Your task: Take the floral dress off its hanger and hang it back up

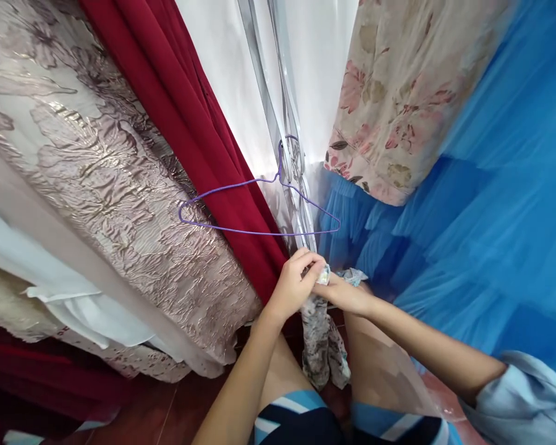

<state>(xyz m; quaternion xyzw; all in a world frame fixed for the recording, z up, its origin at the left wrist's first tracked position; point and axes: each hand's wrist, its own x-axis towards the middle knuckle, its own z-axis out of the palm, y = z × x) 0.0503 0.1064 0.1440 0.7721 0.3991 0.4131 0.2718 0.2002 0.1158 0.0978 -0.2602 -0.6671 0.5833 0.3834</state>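
My left hand (297, 279) is closed, with its fingertips pinching a small whitish bunch of cloth near my right wrist. My right hand (343, 293) lies against it, also closed round the gathered top of a patterned garment (322, 346). The garment, pale grey with small floral marks, hangs down between my legs; its exact kind cannot be made out. A scrap of light blue and white cloth shows past my right wrist. Just above both hands a purple wire hanger (259, 233) hangs with nothing on it, hooked among silvery ribbons (285, 80).
Long garments hang all round: a pinkish brocade one (120, 185) and a dark red cloth (189, 123) on the left, white fabric (324, 55) behind, a floral cloth (389, 111) and blue tulle (500, 204) on the right. Reddish floor tiles (152, 408) lie below.
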